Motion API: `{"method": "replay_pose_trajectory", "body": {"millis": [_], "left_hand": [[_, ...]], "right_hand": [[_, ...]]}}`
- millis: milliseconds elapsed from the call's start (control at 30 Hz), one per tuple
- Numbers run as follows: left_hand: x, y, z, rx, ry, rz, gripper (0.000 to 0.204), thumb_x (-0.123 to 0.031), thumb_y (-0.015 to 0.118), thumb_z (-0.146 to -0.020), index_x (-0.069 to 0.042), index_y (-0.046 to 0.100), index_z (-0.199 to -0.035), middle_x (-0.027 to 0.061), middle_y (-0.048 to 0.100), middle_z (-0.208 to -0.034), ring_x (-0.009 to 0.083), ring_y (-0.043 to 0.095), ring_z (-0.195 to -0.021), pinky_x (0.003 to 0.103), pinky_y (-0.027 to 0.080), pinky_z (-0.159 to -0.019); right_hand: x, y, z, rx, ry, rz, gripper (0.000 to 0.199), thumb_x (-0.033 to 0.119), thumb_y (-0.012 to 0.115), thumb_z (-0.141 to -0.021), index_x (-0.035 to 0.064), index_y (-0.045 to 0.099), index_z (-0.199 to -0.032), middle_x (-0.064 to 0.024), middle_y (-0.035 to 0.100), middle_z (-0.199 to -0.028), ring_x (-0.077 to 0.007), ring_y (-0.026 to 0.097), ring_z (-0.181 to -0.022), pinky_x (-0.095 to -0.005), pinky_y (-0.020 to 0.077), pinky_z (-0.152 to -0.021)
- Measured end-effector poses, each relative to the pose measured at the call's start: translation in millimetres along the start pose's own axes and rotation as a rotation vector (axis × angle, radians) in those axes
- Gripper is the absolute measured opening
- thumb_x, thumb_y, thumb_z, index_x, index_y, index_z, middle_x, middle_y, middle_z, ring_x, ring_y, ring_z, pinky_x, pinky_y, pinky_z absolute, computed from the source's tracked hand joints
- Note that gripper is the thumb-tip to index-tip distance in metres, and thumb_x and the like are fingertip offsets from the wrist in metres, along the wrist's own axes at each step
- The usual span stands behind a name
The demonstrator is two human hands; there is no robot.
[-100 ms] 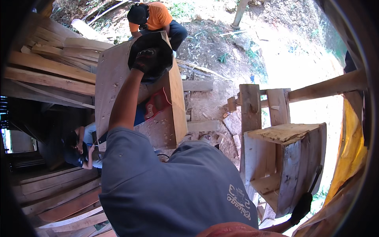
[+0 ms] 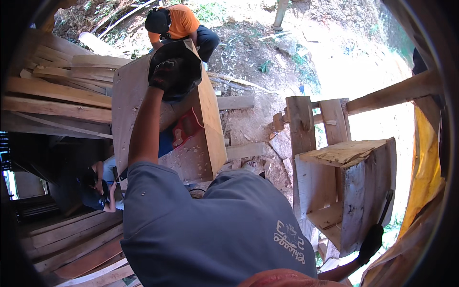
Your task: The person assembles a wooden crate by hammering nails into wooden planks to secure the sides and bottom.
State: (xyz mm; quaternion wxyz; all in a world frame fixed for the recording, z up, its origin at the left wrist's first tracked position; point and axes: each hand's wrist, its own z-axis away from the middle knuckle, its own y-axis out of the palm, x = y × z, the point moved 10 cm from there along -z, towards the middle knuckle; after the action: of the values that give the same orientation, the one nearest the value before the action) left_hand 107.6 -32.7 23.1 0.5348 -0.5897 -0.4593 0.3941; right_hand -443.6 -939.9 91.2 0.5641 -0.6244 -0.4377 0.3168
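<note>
We count two gloved hands of our own: the left hand [image 2: 165, 74] raised against one large wooden panel [image 2: 143, 103], the right hand [image 2: 372, 244] low beside one wooden crate [image 2: 354, 191]. Two other people: one in an orange shirt [image 2: 179, 24] above, one below in the dark [image 2: 103, 184]. One red-handled saw [image 2: 184, 129]. One stack of planks [image 2: 52, 95], too overlapped to number.

The left hand [image 2: 168, 72] wears a black glove with dark red patches; the right hand [image 2: 372, 243], also black-gloved, grips a black tool handle [image 2: 385, 206]. The plywood board [image 2: 143, 110] is pale tan. The crouching person's shirt [image 2: 180, 22] is orange, the stacked planks [image 2: 52, 95] yellowish-brown, and the wooden box [image 2: 349, 191] weathered grey.
</note>
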Motion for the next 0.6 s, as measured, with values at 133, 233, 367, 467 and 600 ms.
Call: {"method": "replay_pose_trajectory", "body": {"millis": [133, 233, 367, 467, 600], "left_hand": [[2, -5, 6, -0.098, 0.162, 0.006, 0.033, -0.024, 0.057, -0.1, -0.013, 0.073, -0.127, 0.0191, 0.073, -0.126, 0.0376, 0.07, -0.118, 0.048, 0.053, -0.105], [-27, -62, 5, -0.196, 0.211, 0.172, 0.037, -0.023, 0.056, -0.105, -0.008, 0.066, -0.138, 0.0184, 0.069, -0.136, 0.0347, 0.065, -0.126, 0.044, 0.051, -0.108], [-71, -144, 19, -0.261, -0.038, 0.255, 0.04, -0.02, 0.056, -0.109, -0.013, 0.06, -0.148, 0.0136, 0.067, -0.138, 0.0246, 0.066, -0.113, 0.037, 0.052, -0.094], [-138, -182, 18, -0.309, 0.102, 0.468, 0.04, -0.018, 0.055, -0.11, -0.004, 0.059, -0.148, 0.0114, 0.067, -0.14, 0.022, 0.063, -0.125, 0.035, 0.049, -0.104], [-313, -238, 32, -0.395, 0.344, 0.552, 0.039, -0.02, 0.063, -0.108, 0.002, 0.064, -0.14, 0.0127, 0.068, -0.134, 0.018, 0.067, -0.112, 0.03, 0.054, -0.096]], "right_hand": [[17, -21, -24, -0.009, 0.073, -0.059, 0.025, 0.011, 0.057, -0.108, -0.0035, 0.071, -0.123, -0.017, 0.075, -0.118, -0.0306, 0.072, -0.11, -0.0393, 0.0565, -0.099], [32, -31, -9, -0.104, -0.007, -0.051, 0.021, 0.016, 0.058, -0.109, -0.0009, 0.069, -0.116, -0.0179, 0.075, -0.105, -0.0318, 0.072, -0.097, -0.0404, 0.0575, -0.085], [62, -27, -10, -0.079, -0.14, 0.452, 0.016, 0.016, 0.067, -0.102, 0.0032, 0.069, -0.111, -0.0181, 0.074, -0.097, -0.0361, 0.073, -0.088, -0.0442, 0.0579, -0.076], [36, -36, -12, -0.108, 0.145, 0.174, 0.018, 0.033, 0.063, -0.105, 0.0153, 0.061, -0.106, -0.0075, 0.068, -0.086, -0.0266, 0.072, -0.078, -0.0391, 0.0574, -0.069], [24, -61, 12, -0.342, 0.192, 0.022, 0.021, 0.034, 0.065, -0.103, 0.0132, 0.067, -0.107, -0.0065, 0.072, -0.093, -0.027, 0.074, -0.082, -0.0422, 0.0589, -0.073]]}}
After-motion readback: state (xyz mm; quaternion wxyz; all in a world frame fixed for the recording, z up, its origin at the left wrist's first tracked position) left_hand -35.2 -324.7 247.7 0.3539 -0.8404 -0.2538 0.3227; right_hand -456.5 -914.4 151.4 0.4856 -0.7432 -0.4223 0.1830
